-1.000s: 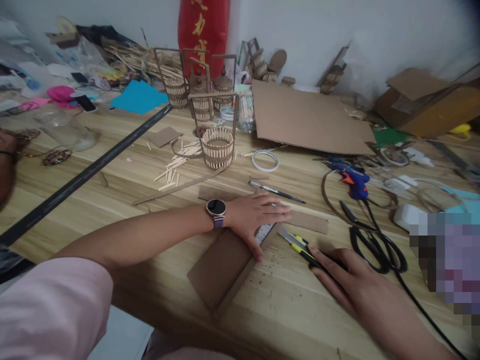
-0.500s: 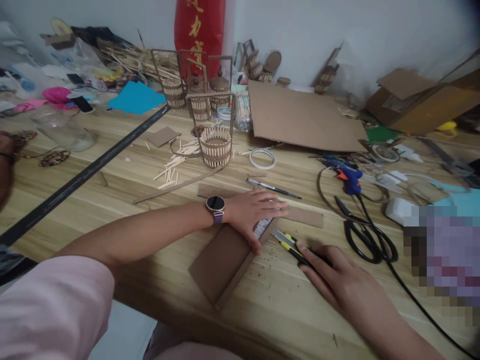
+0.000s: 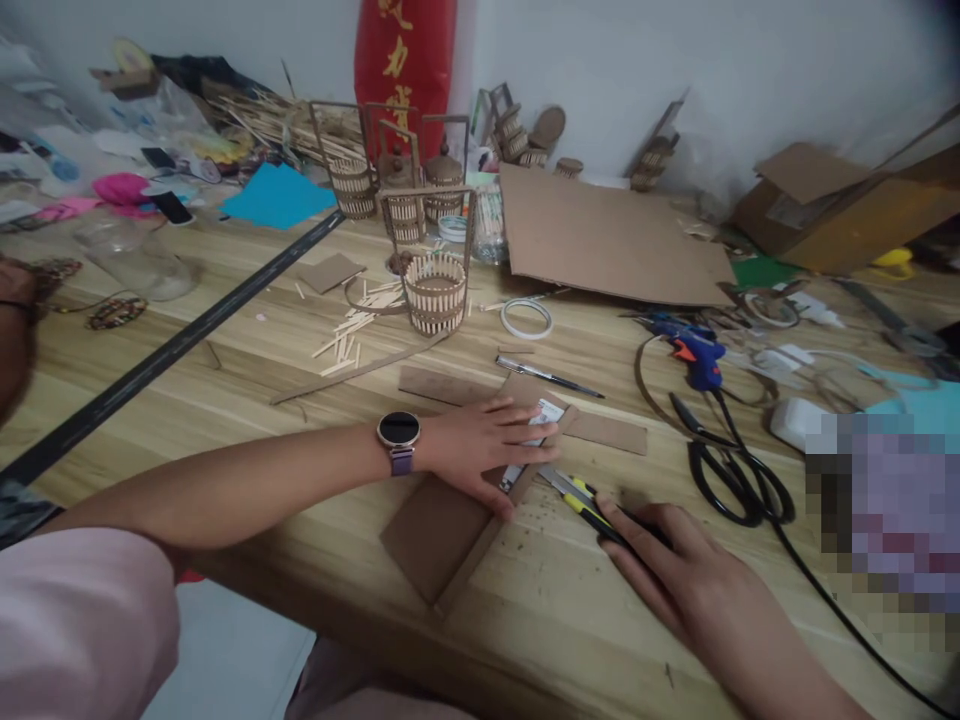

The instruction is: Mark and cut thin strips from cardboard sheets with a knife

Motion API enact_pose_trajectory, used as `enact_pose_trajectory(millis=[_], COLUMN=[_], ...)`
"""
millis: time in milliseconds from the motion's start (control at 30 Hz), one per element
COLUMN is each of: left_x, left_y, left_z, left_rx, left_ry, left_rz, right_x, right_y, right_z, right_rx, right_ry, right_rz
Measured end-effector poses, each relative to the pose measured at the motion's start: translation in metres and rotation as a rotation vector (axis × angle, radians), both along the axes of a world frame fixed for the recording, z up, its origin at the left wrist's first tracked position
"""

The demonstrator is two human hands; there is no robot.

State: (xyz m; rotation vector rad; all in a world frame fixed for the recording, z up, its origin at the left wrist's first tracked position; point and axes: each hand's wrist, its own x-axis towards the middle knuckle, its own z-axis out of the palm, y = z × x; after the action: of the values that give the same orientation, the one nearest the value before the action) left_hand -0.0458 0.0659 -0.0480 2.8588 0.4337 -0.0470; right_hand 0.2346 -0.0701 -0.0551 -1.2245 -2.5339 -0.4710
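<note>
My left hand (image 3: pixel 491 445) lies flat with spread fingers on a brown piece of cardboard (image 3: pixel 435 535) that bears a white printed label (image 3: pixel 547 412). The cardboard has a folded long edge on its right side. A yellow and black utility knife (image 3: pixel 581 500) is in my right hand (image 3: pixel 667 550), fingers wrapped round its handle. Its blade points up and left, close to the cardboard's right edge; whether it touches I cannot tell. Under or behind the cardboard runs a narrow cardboard strip (image 3: pixel 611 432). A pen (image 3: pixel 551 376) lies just beyond my left hand.
A small stick basket (image 3: pixel 436 295) stands among loose sticks (image 3: pixel 345 340). A blue glue gun (image 3: pixel 694 350), black scissors (image 3: pixel 724 480) and a cable lie at right. A large cardboard sheet (image 3: pixel 607 235) is behind. Another person's hand (image 3: pixel 15 290) shows at far left.
My left hand has slid a little left and down across the cardboard, uncovering more of the label. The knife in my right hand has shifted slightly; the view has moved a little.
</note>
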Motion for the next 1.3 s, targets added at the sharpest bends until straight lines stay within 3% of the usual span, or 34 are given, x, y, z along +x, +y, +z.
enact_pose_trajectory(millis=[667, 1033, 1300], left_x=[-0.001, 0.001, -0.001], left_y=[-0.001, -0.002, 0.0], left_z=[-0.006, 0.0, -0.005], left_rx=[-0.002, -0.023, -0.042], left_ry=[-0.025, 0.056, -0.03], left_rz=[0.021, 0.02, 0.003], right_x=[-0.003, -0.01, -0.011], right_y=[-0.009, -0.01, -0.009], right_z=[-0.001, 0.003, -0.003], right_rx=[-0.039, 0.007, -0.029], right_ry=[-0.023, -0.025, -0.003], right_rz=[0.009, 0.036, 0.0])
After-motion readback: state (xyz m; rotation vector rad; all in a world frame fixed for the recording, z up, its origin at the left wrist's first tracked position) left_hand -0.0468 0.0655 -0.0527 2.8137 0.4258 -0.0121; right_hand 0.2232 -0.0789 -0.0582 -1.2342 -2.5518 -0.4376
